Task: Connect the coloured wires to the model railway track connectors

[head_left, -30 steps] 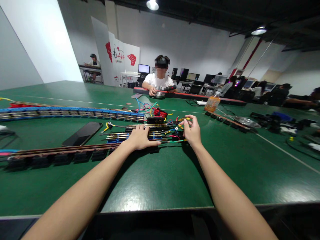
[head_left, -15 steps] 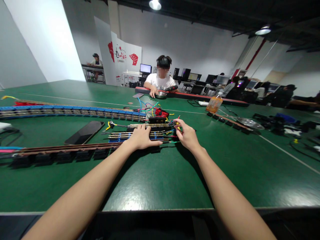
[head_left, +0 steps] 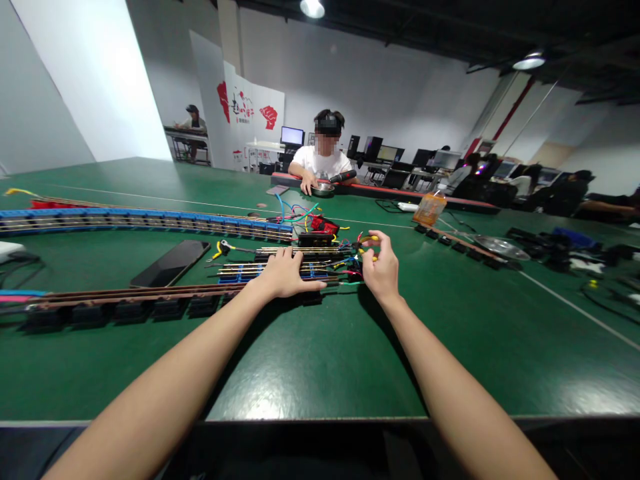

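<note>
My left hand (head_left: 286, 275) lies flat, fingers together, on the short brass-railed track piece with blue sleepers (head_left: 245, 271) on the green worktop (head_left: 325, 360). My right hand (head_left: 381, 268) pinches a thin yellow wire (head_left: 369, 238) just beside the track's end.

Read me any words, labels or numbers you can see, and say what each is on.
None can be read.
White banner with red fists: dark characters, too blurred.
Orange drink bottle: label too small.
Computer monitors: screens too far.
Black phone: dark screen, no text.
Metal-railed track sections under the left hand, yellow wire in the right hand's grip: no visible markings.
</note>
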`<action>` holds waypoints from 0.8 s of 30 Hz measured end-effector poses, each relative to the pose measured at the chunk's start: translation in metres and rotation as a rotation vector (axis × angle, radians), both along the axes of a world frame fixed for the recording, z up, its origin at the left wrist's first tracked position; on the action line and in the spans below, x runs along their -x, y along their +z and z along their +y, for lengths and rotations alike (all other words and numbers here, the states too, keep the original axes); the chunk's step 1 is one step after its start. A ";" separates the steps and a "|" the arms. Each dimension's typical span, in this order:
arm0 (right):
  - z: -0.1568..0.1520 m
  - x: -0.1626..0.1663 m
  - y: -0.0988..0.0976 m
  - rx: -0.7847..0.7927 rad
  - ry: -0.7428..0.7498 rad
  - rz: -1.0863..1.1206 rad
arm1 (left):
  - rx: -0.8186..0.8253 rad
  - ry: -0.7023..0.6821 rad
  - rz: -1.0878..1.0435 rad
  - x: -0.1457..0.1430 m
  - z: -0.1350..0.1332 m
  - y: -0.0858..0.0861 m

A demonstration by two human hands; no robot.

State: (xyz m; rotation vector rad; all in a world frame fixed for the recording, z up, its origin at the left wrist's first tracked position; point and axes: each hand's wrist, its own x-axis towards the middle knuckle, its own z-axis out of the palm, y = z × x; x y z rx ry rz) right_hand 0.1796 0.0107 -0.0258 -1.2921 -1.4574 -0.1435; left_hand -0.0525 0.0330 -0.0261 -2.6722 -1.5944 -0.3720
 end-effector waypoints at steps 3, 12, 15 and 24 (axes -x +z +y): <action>-0.001 -0.001 0.003 -0.022 -0.098 0.075 | 0.008 0.001 0.005 0.000 0.000 0.001; -0.010 -0.001 0.017 0.036 -0.120 0.119 | 0.022 -0.005 0.005 0.000 -0.002 0.004; -0.018 0.004 0.024 0.006 -0.072 0.106 | 0.026 -0.002 0.005 0.000 -0.002 0.004; -0.029 0.051 0.031 -0.023 0.366 0.360 | 0.030 -0.004 -0.029 -0.001 0.000 -0.001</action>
